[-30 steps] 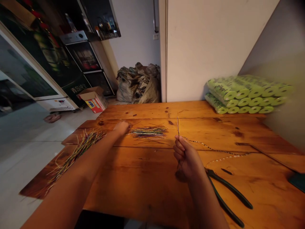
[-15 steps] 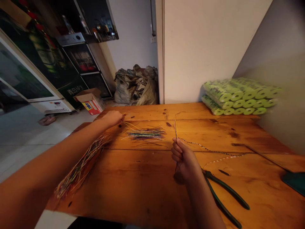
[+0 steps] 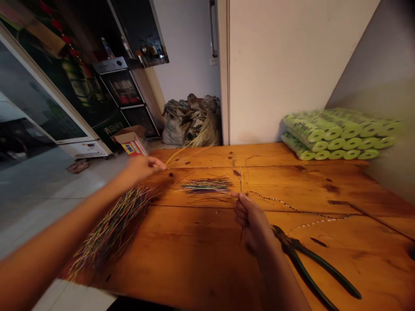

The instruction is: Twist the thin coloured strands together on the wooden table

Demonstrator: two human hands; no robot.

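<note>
Since it's up at upper left, L grip (image 3: 141, 169): shut to a tight pinch on thin yellow wires (image 3: 184, 147), held at the tips, prob. so they can't slip.
R grip (image 3: 253, 221): curled shut round a thin wire bunch (image 3: 241, 181) that pokes out above & below the fist; looks held tight to keep it straight up.
Big wire heap (image 3: 113, 229): lower left, under L arm, at the edge of the wood surface (image 3: 194, 250), ends going all ways.
Small wire heap (image 3: 207, 185): mid surface, lying flat, wires mostly side by side, prob. to keep them neat.
Pliers (image 3: 311, 263): lower right, dark green handles, just beside R grip, so easy to grab.
Speckled cord (image 3: 292, 208): lies across the surface, right of R grip.
Green rolls (image 3: 337, 134): stacked at back right, against the wall, out of the way.
</note>
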